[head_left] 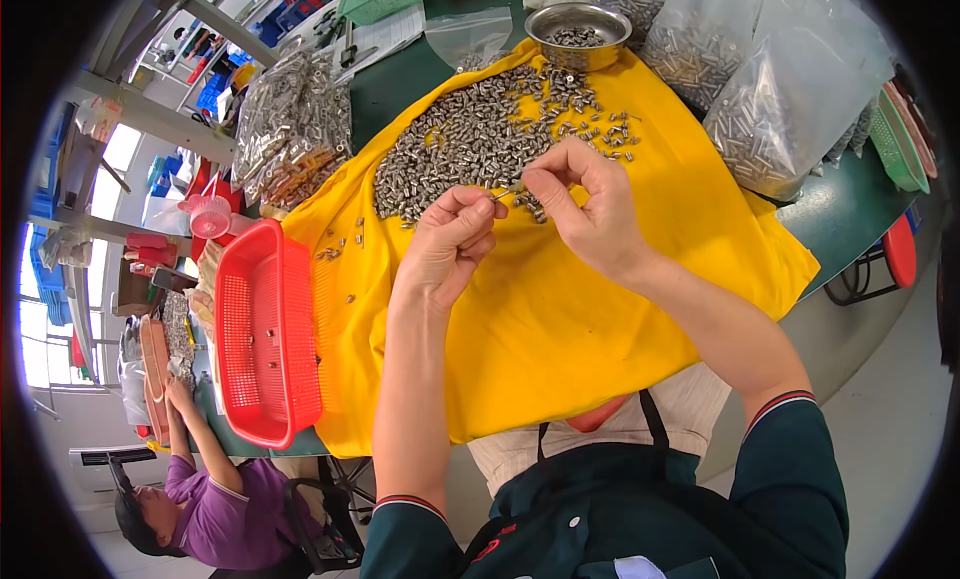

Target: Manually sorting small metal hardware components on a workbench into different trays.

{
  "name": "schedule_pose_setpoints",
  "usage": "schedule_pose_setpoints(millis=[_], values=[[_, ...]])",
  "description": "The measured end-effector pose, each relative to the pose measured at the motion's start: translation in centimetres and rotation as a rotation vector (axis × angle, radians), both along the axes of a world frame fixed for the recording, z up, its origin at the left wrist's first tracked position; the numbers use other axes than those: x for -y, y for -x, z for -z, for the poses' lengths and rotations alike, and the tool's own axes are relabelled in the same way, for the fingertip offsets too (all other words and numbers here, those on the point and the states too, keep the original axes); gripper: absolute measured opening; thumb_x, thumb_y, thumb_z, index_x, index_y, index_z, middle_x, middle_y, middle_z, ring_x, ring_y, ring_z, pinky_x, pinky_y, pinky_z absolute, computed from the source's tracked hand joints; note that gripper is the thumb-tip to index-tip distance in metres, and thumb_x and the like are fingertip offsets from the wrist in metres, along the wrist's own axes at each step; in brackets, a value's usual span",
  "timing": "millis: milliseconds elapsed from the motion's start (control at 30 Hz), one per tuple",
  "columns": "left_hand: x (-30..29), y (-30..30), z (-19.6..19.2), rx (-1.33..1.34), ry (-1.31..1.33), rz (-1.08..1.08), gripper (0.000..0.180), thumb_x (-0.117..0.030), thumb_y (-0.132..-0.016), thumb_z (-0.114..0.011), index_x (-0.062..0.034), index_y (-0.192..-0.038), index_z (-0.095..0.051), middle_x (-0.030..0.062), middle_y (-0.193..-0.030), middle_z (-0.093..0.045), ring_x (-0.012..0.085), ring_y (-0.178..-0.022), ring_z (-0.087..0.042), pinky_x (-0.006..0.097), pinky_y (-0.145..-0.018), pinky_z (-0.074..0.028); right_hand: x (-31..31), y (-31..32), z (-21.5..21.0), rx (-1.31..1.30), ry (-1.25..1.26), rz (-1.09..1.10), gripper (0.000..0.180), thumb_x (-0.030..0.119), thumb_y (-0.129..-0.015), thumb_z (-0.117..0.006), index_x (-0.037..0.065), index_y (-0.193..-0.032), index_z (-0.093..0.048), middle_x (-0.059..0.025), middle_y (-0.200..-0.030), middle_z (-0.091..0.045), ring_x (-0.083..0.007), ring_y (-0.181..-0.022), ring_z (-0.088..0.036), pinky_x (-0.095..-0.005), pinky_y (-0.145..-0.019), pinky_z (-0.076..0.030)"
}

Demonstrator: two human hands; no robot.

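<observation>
Two hands, left hand [452, 237] and right hand [585, 204], pinch together one small metal pin [507, 190] above one yellow cloth [560, 319], beside one pile of metal pieces [470, 139], one red basket [265, 339] and one steel bowl [578, 34].

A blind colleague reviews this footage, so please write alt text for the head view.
A person's left hand and right hand pinch a small metal part between them over a yellow cloth strewn with a pile of small metal parts. A red mesh basket sits left; a steel bowl and clear bags of parts lie beyond.
</observation>
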State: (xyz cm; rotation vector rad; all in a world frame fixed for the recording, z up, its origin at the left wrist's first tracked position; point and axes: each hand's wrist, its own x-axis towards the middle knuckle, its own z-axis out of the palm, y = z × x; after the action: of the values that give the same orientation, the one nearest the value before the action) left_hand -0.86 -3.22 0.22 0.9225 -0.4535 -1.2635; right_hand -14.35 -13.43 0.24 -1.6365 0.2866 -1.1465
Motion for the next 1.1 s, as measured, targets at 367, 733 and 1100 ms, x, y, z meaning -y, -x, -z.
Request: schedule_pose_setpoints(millis=[367, 733, 1100], values=[[0.1, -0.3, 0.5, 0.038, -0.024, -0.046, 0.004, -0.008, -0.080, -0.060, -0.0056, -0.080, -0.057, 0.0062, -0.079, -0.059, 0.0031, -0.048, -0.030, 0.017, -0.045, -0.024, 0.0, -0.3, 0.5, -0.016, -0.053, -0.007, 0.010, 0.006, -0.079, -0.059, 0.000, -0.073, -0.053, -0.0020, -0.059, -0.052, -0.0056, -0.050, -0.044, -0.0204, -0.046, -0.036], [0.2, 0.4, -0.4, -0.114, -0.058, -0.118, 0.012, -0.006, -0.081, -0.054, -0.0016, -0.092, -0.055, 0.0039, -0.079, -0.055, 0.0039, -0.052, -0.032, 0.017, -0.048, -0.027, 0.0, -0.1, 0.1, 0.037, -0.198, 0.001, 0.011, 0.007, -0.081, -0.058, 0.000, -0.074, -0.053, 0.0007, -0.062, -0.052, -0.0032, -0.053, -0.043, -0.0191, -0.047, -0.036], [0.1, 0.6, -0.2, -0.026, -0.026, -0.045, 0.023, -0.006, -0.081, -0.052, 0.0031, -0.102, -0.056, 0.0038, -0.075, -0.053, 0.0046, -0.054, -0.035, 0.018, -0.050, -0.030, 0.2, -0.2, 0.3, -0.026, -0.096, -0.007, 0.011, 0.007, -0.080, -0.058, 0.000, -0.073, -0.052, -0.0019, -0.060, -0.053, -0.0047, -0.051, -0.042, -0.0206, -0.046, -0.035]])
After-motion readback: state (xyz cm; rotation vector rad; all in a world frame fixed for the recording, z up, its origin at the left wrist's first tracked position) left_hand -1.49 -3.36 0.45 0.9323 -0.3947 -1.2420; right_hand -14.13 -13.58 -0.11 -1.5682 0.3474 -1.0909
